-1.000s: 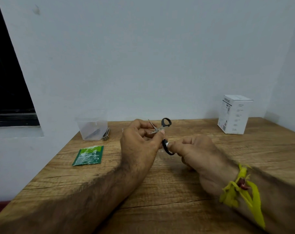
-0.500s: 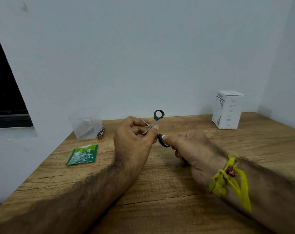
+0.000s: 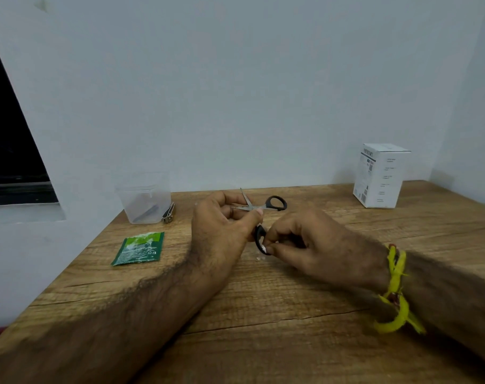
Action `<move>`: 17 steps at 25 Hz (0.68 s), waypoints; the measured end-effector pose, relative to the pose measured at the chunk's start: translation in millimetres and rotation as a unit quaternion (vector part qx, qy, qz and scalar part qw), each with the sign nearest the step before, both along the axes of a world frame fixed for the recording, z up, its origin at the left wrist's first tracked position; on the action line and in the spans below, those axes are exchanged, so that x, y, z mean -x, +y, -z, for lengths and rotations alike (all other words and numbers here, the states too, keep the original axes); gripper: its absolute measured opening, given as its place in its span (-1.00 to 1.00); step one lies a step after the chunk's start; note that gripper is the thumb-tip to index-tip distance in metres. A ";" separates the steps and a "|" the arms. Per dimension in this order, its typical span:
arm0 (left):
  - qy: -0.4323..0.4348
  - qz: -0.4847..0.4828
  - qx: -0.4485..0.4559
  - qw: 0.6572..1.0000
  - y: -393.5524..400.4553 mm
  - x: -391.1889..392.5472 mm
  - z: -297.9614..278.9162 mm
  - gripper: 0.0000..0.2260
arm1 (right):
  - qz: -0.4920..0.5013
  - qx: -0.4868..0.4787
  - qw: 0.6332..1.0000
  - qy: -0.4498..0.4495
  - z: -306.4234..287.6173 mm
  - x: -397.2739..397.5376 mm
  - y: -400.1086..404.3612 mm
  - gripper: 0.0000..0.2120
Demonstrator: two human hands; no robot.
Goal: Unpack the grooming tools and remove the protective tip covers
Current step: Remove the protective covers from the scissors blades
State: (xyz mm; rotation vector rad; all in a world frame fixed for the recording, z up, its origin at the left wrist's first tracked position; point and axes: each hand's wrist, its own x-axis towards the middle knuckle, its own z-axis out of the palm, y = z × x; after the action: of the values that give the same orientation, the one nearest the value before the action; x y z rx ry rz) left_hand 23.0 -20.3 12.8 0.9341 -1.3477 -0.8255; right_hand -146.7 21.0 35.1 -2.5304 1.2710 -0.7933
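The scissors (image 3: 263, 209) were held just above the surface (image 3: 263, 314), near its middle, with the blades spread open and pointing left and up-left; one black loop stood out to the right, the other hung below, between the two hands. The left hand (image 3: 222, 231) gripped them at the pivot, thumb pressed on top and fingers curled beneath the blades. The right hand (image 3: 313, 245) pinched the lower loop, its grip closed on it between thumb and forefinger, with something small and white at the fingertips that was too small to make out. Against half a second before, the upper loop had tipped from up to lying out rightward, and the blades stood wider apart. A few pale flecks (image 3: 259, 257) lay on the surface under the loop. To the left lay a green sachet (image 3: 138, 248); behind it stood a clear tub (image 3: 144, 200) with a nail clipper (image 3: 168, 213) just beside it. A white box (image 3: 381, 176) stood at the far right by the wall. A yellow thread (image 3: 393, 289) circled the right wrist.
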 end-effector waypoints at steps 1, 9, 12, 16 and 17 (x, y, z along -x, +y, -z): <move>-0.002 0.008 -0.001 1.000 0.3 0.0 0.0 -0.80 | -0.012 0.013 0.999 0.032 -2.5 2.2 -0.5 -0.89; 0.000 0.041 -0.018 0.999 -0.2 -2.0 -0.8 -0.80 | -0.041 0.338 0.896 0.285 -12.2 7.8 4.4 -0.86; 0.006 0.065 -0.048 0.997 0.5 -1.7 -1.6 -0.79 | -0.049 0.380 0.879 0.283 -14.2 7.6 0.5 -0.82; 0.006 0.072 -0.063 0.995 1.5 -0.3 -2.7 -0.78 | -0.051 0.377 0.882 0.279 -11.7 9.5 -0.7 -0.86; 0.009 0.067 -0.063 0.996 1.8 -0.2 -2.9 -0.77 | -0.047 0.370 0.885 0.277 -11.7 9.8 -1.1 -0.87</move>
State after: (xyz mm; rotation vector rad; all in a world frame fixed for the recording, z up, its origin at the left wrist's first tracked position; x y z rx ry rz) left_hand 23.2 -18.5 15.7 0.9392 -1.3657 -1.0300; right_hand -156.5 19.8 46.9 -3.6106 1.0922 -0.6279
